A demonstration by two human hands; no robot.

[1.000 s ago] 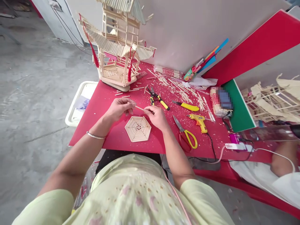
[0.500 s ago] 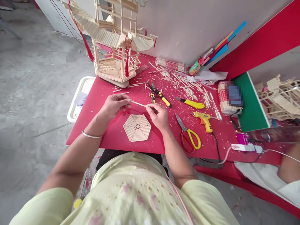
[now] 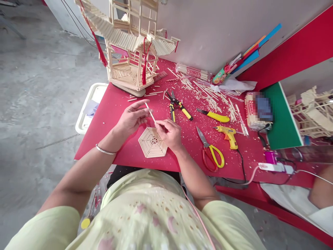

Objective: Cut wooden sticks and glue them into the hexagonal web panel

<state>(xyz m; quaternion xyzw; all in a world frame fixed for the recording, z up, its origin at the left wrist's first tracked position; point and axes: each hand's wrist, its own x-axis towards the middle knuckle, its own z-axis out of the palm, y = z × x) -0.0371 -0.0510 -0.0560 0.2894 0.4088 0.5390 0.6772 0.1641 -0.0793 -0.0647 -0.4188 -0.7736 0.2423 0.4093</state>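
Note:
A short, thin wooden stick is held at a slant above the red table. At its upper end, the thumb and index finger of my left hand close on it. The lower end is pinched in the fingertips of my right hand. Just beneath my hands, a flat hexagonal panel made of wooden sticks lies on the table; my right hand covers its upper right edge.
A stick-built pavilion model with red tassels stands at the back left. Yellow-black pliers, a yellow-handled knife, scissors and a glue gun lie right of my hands. Loose sticks and chips litter the red table.
The stick has swung from nearly level to a steep slant. My hands have come closer together, the right one moving lower and leftward over the hexagonal panel. The view has shifted slightly.

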